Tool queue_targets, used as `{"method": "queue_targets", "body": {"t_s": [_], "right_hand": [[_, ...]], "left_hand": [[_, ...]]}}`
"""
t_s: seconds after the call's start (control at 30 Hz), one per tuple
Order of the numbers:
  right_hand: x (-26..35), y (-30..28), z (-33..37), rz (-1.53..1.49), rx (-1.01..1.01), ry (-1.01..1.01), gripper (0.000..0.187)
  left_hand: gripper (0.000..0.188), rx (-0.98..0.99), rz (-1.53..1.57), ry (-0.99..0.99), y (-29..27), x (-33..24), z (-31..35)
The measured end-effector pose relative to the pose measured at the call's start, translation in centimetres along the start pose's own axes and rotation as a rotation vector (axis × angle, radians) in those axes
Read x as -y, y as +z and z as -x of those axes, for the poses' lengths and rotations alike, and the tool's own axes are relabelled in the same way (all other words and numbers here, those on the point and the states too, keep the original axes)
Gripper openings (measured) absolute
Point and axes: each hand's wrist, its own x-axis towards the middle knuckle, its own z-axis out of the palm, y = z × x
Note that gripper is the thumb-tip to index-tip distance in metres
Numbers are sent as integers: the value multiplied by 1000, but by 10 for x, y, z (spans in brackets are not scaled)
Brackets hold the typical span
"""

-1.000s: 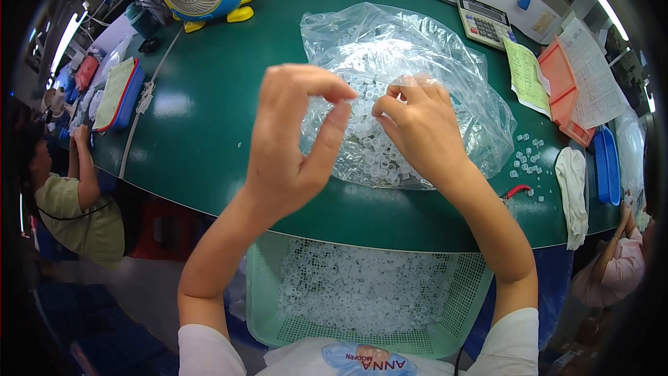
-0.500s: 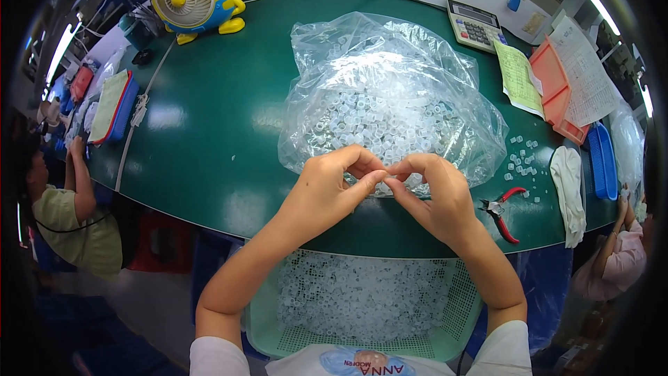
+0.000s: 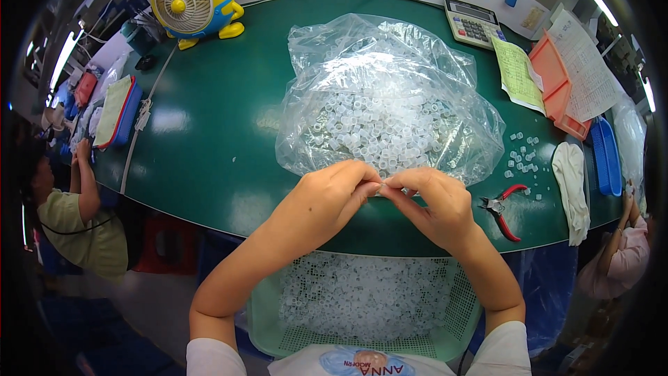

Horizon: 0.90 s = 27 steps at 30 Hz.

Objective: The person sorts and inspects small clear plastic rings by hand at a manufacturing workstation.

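My left hand (image 3: pixel 336 196) and my right hand (image 3: pixel 436 203) meet fingertip to fingertip just in front of a clear plastic bag (image 3: pixel 306 52). Both are pinched closed. Whatever sits between the fingertips is too small and covered to make out. The open bag lies on the green table and holds a heap of small translucent plastic rings (image 3: pixel 376 122). Under the table edge, below my forearms, a pale green mesh basket (image 3: pixel 261 320) contains many more similar small pieces (image 3: pixel 365 299).
Red-handled cutting pliers (image 3: pixel 502 212), a white glove (image 3: pixel 570 191) and scattered small pieces (image 3: pixel 522 157) lie to the right. Behind them are a calculator (image 3: pixel 473 22), an orange tray (image 3: pixel 553 83) and a blue basket (image 3: pixel 605 157). A yellow fan (image 3: pixel 188 3) stands far left. Co-workers sit at both sides.
My joined hands have shifted slightly toward me, away from the bag, and my left hand's fingers have curled more. The ring heap shows a little more in front.
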Motion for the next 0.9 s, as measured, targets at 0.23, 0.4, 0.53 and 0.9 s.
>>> {"method": "queue_targets", "body": {"t_s": [0.23,0.4,0.53,0.9], "right_hand": [[7,-5,-2,-13,-20,-1,24],[5,-21,-6,110,-53,211,21],[-6,-25,0,192,-34,312,19],[-20,-20,16,337,58,486,33]], "left_hand": [[12,-39,2,-4,6,-4,0],[8,-252,-270,35,-5,20,-27],[6,-250,-553,-32,-8,49,-51],[50,337,-708,-574,-6,80,-72]]}}
